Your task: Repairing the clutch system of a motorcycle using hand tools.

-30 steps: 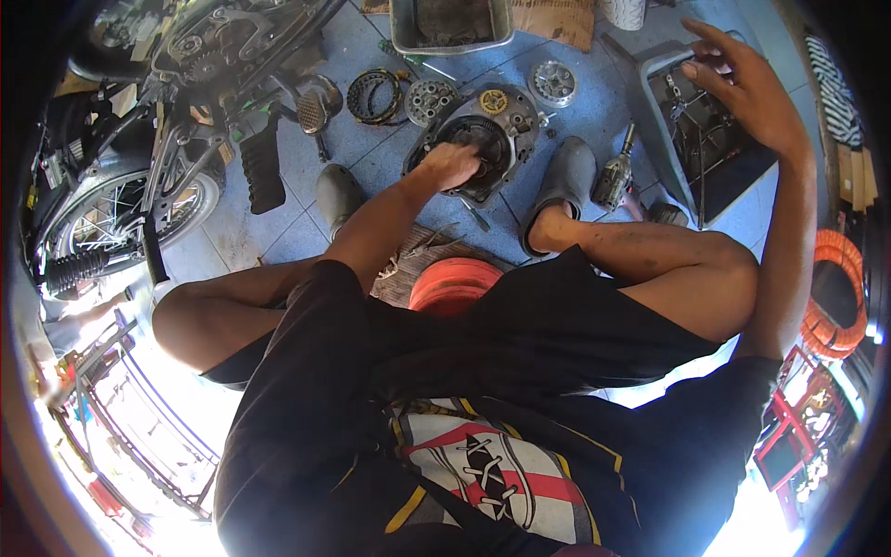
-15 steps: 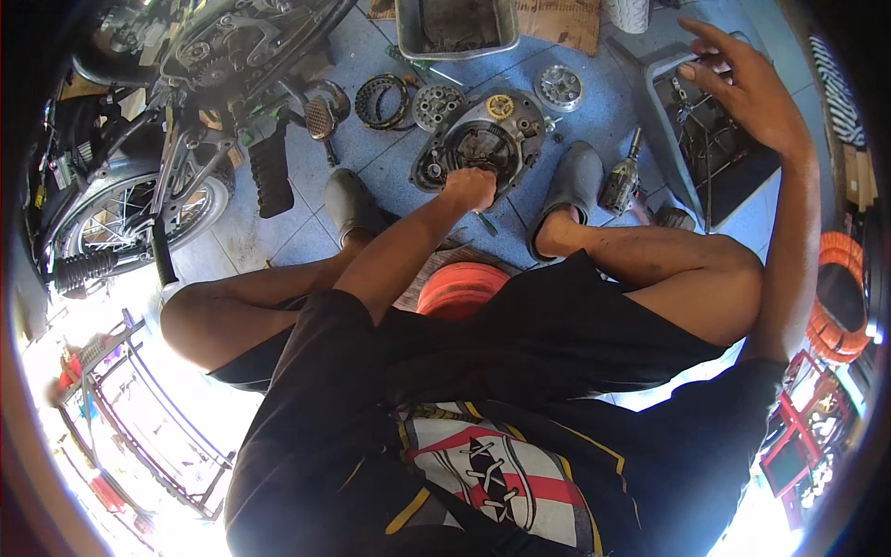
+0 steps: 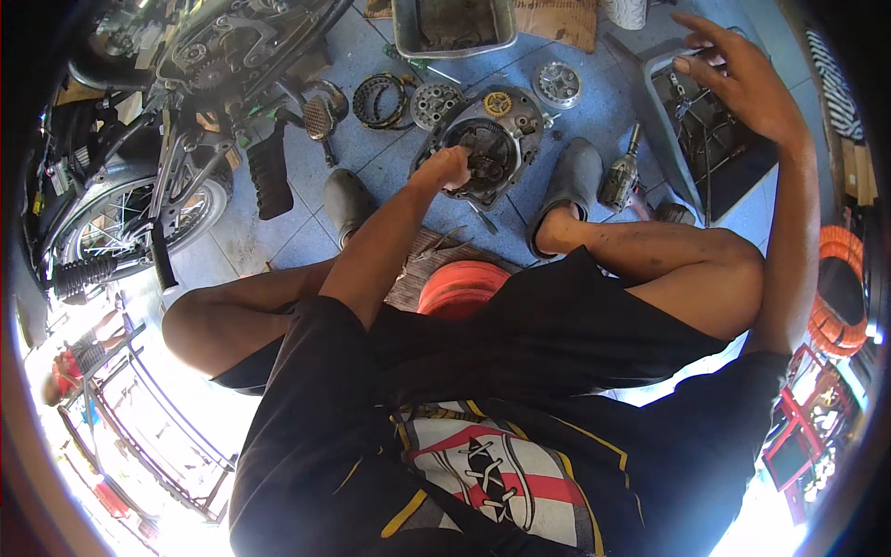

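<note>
A round metal engine case (image 3: 531, 139) lies on the blue-tiled floor between my feet, its cavity showing dark, greasy parts. My left hand (image 3: 447, 169) is at the left side of that cavity, its fingers curled closed; what they grip, if anything, is hidden. On the case's far edge sits a brass-coloured gear (image 3: 497, 104). My right hand (image 3: 738, 88) hangs raised above the grey tool tray (image 3: 661, 139), fingers apart and holding nothing. Beyond the case are ring-shaped plates (image 3: 362, 104), a round metal hub (image 3: 436, 105) and a round metal disc (image 3: 557, 85).
At the far left stands a partly stripped motorcycle (image 3: 223, 70). A metal power tool (image 3: 619, 181) lies beside my right shoe (image 3: 577, 176). A grey basin (image 3: 455, 48) sits at the back, a screwdriver (image 3: 436, 72) just before it. An orange-red round object (image 3: 459, 288) is between my legs.
My left hand has moved left from the near edge of the engine case to its left side, uncovering more of the cavity. My right hand stays raised, almost unmoved.
</note>
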`<state>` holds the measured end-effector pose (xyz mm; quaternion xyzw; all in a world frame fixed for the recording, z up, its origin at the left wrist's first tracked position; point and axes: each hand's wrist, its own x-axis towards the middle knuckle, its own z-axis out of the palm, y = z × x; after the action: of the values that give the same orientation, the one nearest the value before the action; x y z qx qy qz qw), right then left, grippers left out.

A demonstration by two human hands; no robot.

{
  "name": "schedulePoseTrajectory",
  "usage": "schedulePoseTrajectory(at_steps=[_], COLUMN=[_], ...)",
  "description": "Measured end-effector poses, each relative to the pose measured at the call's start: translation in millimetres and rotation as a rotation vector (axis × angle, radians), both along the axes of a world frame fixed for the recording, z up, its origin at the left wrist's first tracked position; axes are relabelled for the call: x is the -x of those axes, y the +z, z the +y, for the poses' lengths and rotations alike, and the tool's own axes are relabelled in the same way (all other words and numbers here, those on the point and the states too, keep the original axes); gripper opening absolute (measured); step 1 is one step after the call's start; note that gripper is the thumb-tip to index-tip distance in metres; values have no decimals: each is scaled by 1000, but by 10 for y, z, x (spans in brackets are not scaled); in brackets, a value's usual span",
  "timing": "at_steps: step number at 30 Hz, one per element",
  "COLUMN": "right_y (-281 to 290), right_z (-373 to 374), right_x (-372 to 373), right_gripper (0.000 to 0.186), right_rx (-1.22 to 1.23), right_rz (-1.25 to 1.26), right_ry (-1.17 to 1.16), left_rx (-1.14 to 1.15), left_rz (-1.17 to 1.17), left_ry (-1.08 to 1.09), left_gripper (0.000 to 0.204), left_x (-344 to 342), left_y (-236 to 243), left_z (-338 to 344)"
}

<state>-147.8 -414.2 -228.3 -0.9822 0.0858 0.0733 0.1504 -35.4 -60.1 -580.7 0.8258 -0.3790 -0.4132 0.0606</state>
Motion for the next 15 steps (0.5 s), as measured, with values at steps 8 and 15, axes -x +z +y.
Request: schedulePoseTrajectory(at_steps=[8, 15], right_y=[123, -87], right_z=[72, -20], right_x=[-89, -42], right_gripper=[60, 51], right_rx=[28, 50], right_rz=[206, -52], right_ry=[-156, 54], left_rx=[-44, -202], left_rz=[152, 121], left_ry=[-253, -372], left_gripper=[45, 44], left_x=[-53, 66], left_y=[-12, -72], left_z=[-85, -179])
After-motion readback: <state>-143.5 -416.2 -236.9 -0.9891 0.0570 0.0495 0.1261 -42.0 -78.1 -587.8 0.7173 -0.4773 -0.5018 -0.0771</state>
